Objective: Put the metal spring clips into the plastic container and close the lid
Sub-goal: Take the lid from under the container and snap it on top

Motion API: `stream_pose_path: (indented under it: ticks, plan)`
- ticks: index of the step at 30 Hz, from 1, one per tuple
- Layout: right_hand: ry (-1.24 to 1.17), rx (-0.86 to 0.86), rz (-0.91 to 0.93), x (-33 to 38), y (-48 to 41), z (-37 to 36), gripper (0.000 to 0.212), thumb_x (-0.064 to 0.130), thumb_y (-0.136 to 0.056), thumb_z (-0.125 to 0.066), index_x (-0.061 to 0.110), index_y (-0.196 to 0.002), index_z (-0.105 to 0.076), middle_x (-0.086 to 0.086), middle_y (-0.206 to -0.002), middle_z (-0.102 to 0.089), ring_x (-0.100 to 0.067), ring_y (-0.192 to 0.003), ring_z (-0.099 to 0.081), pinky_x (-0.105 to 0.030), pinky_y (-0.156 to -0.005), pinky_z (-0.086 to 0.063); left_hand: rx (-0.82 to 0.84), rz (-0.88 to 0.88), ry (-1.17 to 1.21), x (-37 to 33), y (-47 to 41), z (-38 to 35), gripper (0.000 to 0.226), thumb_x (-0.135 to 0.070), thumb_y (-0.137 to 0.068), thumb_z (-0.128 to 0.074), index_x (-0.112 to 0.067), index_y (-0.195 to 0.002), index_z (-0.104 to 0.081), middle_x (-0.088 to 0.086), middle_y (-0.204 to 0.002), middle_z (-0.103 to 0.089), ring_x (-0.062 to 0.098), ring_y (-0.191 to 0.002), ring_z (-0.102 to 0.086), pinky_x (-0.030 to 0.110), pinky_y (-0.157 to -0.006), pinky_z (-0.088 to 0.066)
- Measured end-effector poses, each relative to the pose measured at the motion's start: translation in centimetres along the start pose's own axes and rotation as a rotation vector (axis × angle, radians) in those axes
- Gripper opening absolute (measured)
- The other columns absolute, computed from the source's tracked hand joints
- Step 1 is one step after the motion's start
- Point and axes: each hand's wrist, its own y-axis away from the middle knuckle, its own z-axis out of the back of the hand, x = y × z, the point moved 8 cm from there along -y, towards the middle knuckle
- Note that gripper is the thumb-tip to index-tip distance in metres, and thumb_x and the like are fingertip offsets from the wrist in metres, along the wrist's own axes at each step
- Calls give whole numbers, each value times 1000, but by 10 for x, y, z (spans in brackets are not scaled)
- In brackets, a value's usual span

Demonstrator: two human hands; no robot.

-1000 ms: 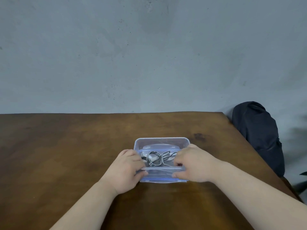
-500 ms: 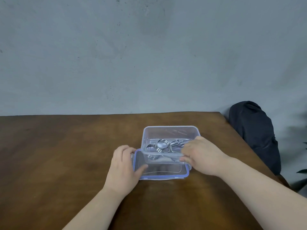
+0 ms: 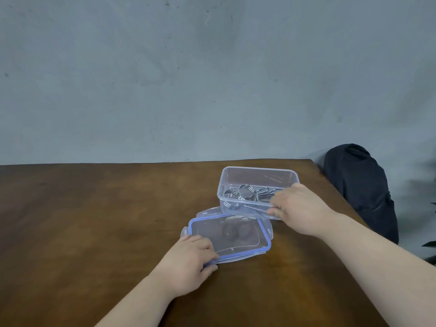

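The clear plastic container (image 3: 257, 179) stands open on the wooden table, at the far right. Several metal spring clips (image 3: 245, 193) lie inside it. My right hand (image 3: 298, 205) grips the container's near right rim. In front of it the clear lid (image 3: 228, 236) with a blue seal lies flat on the table, its far flap tucked under the container's near edge. My left hand (image 3: 188, 258) holds the lid's near left corner, fingers on top and thumb at the edge.
The brown wooden table (image 3: 94, 220) spreads wide to the left of the container. Its right edge runs close past the container. A dark bag (image 3: 361, 190) sits beyond that edge against the grey wall.
The container sat on top of the lid with both hands on it. My right hand has carried it back and to the right, off the lid. My left hand has stayed on the lid.
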Motion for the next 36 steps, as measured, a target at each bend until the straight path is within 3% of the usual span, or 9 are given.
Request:
stream_pose_path:
  ticks: [3, 9, 14, 20, 24, 28, 30, 33, 36]
  plan:
    - [-33, -7, -1, 1, -6, -1, 52, 40, -104, -53, 29, -60, -27, 10, -61, -35, -6, -53, -29, -34, -73, -26, -5, 25, 64, 1, 9, 11, 7, -31, -88, -58, -31, -81, -60, -15, -83, -54, 8, -80, -54, 29, -75, -47]
    - [-71, -2, 8, 4, -21, -8, 51, 41, -103, -54, 29, -60, -28, 11, -61, -37, -18, -68, -40, -34, -74, -27, -172, 2, 217, -6, 23, 99, 18, -13, -89, -62, -23, -77, -55, -12, -76, -55, 13, -67, -52, 29, -64, -44]
    - [-112, -4, 75, 21, -29, -22, 45, 43, -100, -57, 25, -63, -40, 9, -63, -45, -20, -69, -49, -35, -74, -30, -353, 19, 351, -8, 24, 155, 20, -27, -94, -47, -20, -77, -55, -12, -70, -52, 12, -61, -51, 24, -56, -39]
    - [-133, -102, 247, 58, -24, -30, 28, 39, -89, -47, 29, -64, -43, 3, -65, -62, -24, -66, -63, -33, -65, -33, -451, 338, 499, 29, 16, 148, 24, -22, -93, -49, -26, -71, -56, -15, -62, -55, 6, -57, -47, 19, -54, -36]
    - [-93, -47, 185, 69, -23, -44, 21, 24, -89, -56, 23, -69, -55, 7, -68, -63, -17, -68, -61, -36, -69, -49, -465, 590, 587, 57, 14, 123, 35, -5, -97, -52, -22, -66, -56, -17, -53, -52, 4, -51, -42, 26, -53, -35]
    - [-401, -112, 120, 53, -17, -33, 26, 20, -90, -58, 20, -65, -51, 4, -64, -58, -21, -64, -54, -44, -67, -53, -518, 725, 637, 71, 7, 116, 38, -5, -95, -50, -19, -61, -55, -17, -47, -51, 5, -46, -40, 24, -50, -33]
    - [-926, -180, 15, 36, -6, -21, 25, 22, -94, -53, 20, -70, -60, 1, -69, -60, -23, -65, -55, -46, -66, -53, -504, 751, 616, 73, 0, 117, 34, -7, -95, -51, -17, -64, -60, -17, -49, -55, 6, -49, -44, 26, -52, -37]
    - [-1463, -298, -182, 20, 11, -2, 46, 51, -96, -45, 18, -104, -75, -13, -85, -73, -19, -73, -63, -32, -67, -50, -505, 764, 571, 75, -15, 120, 31, -10, -94, -52, -17, -66, -64, -13, -60, -62, 8, -57, -52, 27, -55, -39]
    - [-1528, -170, -201, 38, 12, 5, 27, 38, -91, -59, 25, -112, -70, -18, -78, -72, -27, -69, -65, -41, -72, -52, -470, 755, 537, 71, -35, 121, 29, -13, -94, -54, -19, -69, -66, -9, -72, -69, 10, -64, -56, 26, -57, -40]
